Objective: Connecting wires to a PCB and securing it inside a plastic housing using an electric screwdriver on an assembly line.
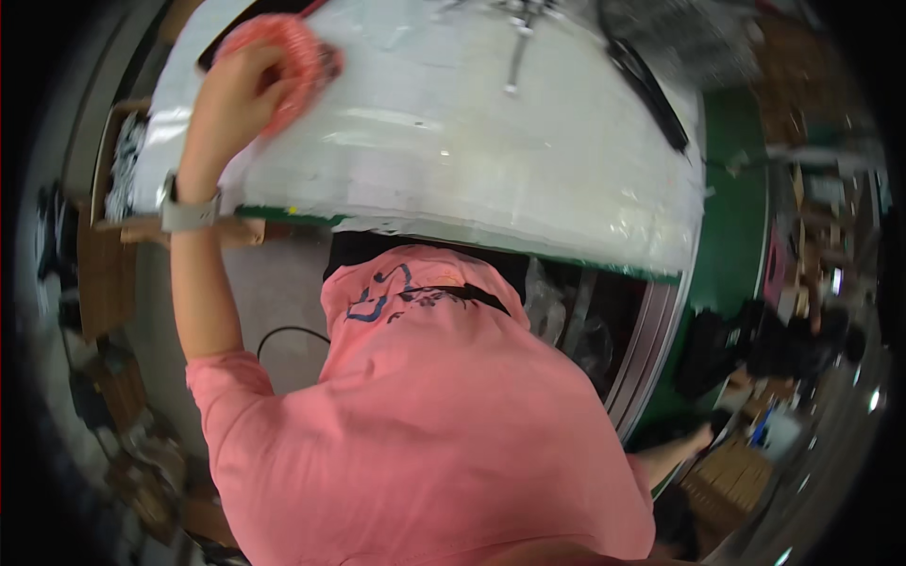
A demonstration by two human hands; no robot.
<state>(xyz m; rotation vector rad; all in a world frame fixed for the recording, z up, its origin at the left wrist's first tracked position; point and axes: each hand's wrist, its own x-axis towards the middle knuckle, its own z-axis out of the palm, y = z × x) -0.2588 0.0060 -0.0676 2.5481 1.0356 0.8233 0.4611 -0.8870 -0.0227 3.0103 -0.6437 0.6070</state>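
At the far left of the white-covered table [406, 170], my left hand [241, 94] reaches out with its fingers curled against a round, shiny pink-red plastic bundle [304, 71]. The bundle looks translucent and crinkled, like wrapped film, and rests near a dark, red-edged thing [260, 13]. My left wrist wears a pale watch [189, 208]. Low on the right, my right hand [700, 440] stretches away from the table toward cardboard boxes. It is small and blurred there, so its fingers and anything in them cannot be made out.
Small metal parts [514, 47] lie at the table's far edge. A long black tool-like thing [651, 94] lies at the right. An open carton [118, 170] of grey pieces stands beside the table's left side. Cardboard boxes [731, 481] stand at lower right, near another person [802, 340].
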